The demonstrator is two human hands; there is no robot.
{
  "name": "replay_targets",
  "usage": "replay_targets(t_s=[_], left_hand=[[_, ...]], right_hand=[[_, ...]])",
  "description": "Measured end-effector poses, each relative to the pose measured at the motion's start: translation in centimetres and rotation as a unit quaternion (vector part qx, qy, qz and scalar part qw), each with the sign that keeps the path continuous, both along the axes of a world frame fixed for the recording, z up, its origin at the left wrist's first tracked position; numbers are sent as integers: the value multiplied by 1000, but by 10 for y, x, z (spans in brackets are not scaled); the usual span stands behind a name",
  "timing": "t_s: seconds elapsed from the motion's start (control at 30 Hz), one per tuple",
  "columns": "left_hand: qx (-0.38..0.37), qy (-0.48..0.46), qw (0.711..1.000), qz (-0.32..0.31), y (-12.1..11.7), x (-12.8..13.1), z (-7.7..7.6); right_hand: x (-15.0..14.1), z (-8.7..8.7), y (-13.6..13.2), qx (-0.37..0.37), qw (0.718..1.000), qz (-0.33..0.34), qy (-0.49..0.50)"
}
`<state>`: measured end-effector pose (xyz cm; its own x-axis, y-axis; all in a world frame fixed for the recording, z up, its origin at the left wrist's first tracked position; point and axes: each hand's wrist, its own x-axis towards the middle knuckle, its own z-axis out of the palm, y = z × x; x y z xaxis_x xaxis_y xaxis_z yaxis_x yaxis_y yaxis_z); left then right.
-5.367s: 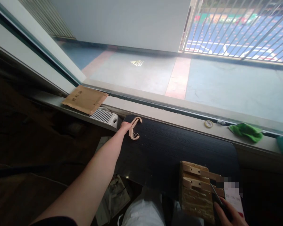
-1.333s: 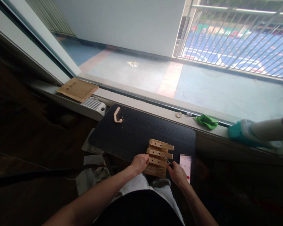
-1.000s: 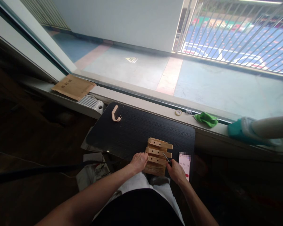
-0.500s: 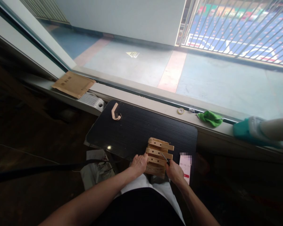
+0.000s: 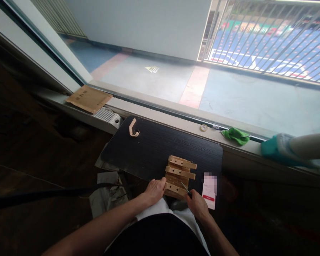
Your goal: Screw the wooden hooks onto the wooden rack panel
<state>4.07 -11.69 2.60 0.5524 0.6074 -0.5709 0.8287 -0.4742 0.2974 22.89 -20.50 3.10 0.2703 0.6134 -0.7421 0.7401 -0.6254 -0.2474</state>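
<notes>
A wooden block lies at the near edge of the black table, partly over my lap. Across it lie three light wooden strips, each with two dark holes. At the left end of the nearest wooden strip, my left hand is closed on it. My right hand is wrapped round the dark handle of a slim metal tool. Its thin tip points left over the gap above that strip; whether it is a screwdriver or a knife cannot be made out. A curved wooden hook lies far left, with tiny bits beside it.
On the black table, a phone lies to the right of my right hand. Along the window sill are a padded envelope, a tape roll, a green cloth and a teal container.
My left hand has come from the far-left hooks to the block, where a third strip now lies. That nearest strip has since shifted towards me, and the tool tip has moved down with it.
</notes>
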Motion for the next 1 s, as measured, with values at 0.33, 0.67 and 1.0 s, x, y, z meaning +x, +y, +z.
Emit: replay_targets(t_s=[0.33,0.67,1.0], left_hand=[[-5,-8,1000,16,0,-3,5],[28,-18,999,23,18,7,2],[9,-18,1000,14,27,12,-3]], right_hand=[[-5,5,0,2,1000,-8,-11],[4,6,20,21,999,7,-32],[9,-1,31,8,1000,8,-28]])
